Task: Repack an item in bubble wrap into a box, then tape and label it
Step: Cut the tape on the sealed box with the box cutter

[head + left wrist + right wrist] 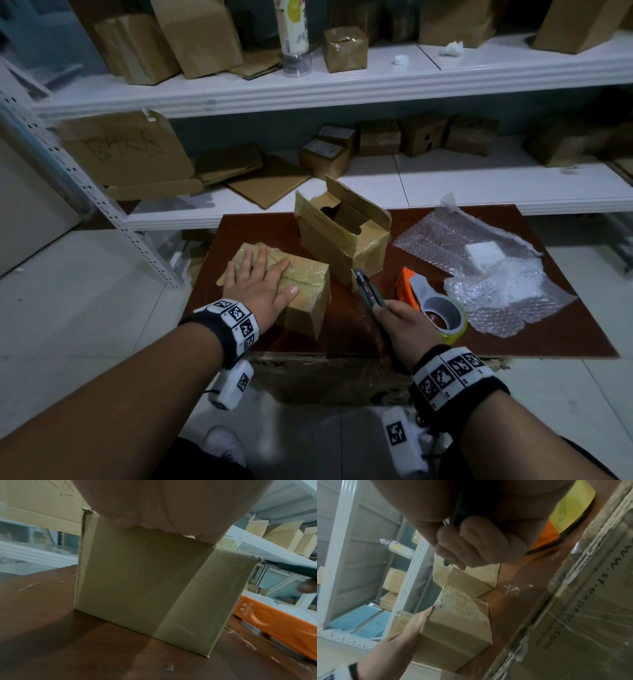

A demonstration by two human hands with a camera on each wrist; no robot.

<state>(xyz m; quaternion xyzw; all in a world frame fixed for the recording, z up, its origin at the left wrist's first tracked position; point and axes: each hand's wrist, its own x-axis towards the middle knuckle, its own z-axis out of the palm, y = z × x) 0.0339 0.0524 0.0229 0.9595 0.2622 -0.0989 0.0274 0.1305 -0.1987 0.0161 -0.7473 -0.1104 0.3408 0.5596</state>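
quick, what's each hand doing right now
Left hand: open, fingers flat, pressing on the taped brown cardboard box.
Right hand: closed around a dark, slim utility knife, tip pointing toward the boxes.

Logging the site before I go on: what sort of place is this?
Probably a parcel packing or stock room: white shelves stacked with cardboard boxes, and a work table holding a tape dispenser and bubble wrap.
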